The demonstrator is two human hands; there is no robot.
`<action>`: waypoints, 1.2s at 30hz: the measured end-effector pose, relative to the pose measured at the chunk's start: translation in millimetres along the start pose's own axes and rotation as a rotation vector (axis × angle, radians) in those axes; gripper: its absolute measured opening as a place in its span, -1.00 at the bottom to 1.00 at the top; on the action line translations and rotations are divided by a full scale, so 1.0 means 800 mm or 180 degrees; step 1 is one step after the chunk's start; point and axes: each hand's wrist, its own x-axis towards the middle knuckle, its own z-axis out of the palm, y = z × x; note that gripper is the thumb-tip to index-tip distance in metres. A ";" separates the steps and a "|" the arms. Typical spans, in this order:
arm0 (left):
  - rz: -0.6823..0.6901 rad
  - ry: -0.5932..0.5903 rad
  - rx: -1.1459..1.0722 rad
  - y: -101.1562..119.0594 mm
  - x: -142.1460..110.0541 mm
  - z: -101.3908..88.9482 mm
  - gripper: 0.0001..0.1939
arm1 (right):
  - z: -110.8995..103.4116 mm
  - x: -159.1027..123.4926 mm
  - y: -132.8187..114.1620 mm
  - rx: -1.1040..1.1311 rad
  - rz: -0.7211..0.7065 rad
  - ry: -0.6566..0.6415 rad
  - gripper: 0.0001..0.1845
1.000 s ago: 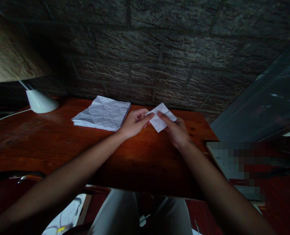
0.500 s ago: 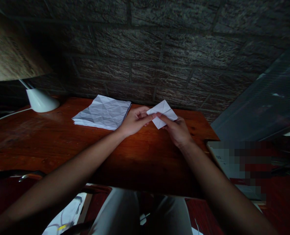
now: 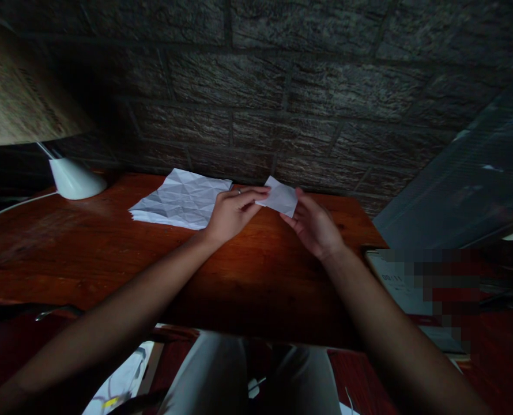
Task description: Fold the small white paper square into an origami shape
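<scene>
A small folded square of white paper (image 3: 281, 197) is held up over the far part of the wooden desk. My left hand (image 3: 234, 212) pinches its left corner between thumb and fingers; a ring shows on one finger. On the opposite side, my right hand (image 3: 316, 223) has its thumb and fingertips at the paper's right edge, with the other fingers curled below. The upper face of the paper looks mostly plain, with faint fold lines. Just left of my left hand lies a stack of creased white paper sheets (image 3: 181, 199), partly covered by that hand.
A lamp with a white base (image 3: 77, 180) and a woven shade (image 3: 18, 92) stands at the desk's left. Behind the wooden desk (image 3: 256, 276) rises a dark brick wall (image 3: 256, 86). A device with a lit screen (image 3: 395, 282) sits at the right, partly pixelated.
The folded paper has been turned, so its creased face no longer shows and a plainer face does. My thumbs have moved apart from its middle to opposite sides.
</scene>
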 end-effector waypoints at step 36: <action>-0.0453 -0.0491 -0.0675 -0.001 -0.004 0.011 -0.36 | 0.001 0.001 0.007 0.0009 -0.0123 0.0163 -0.51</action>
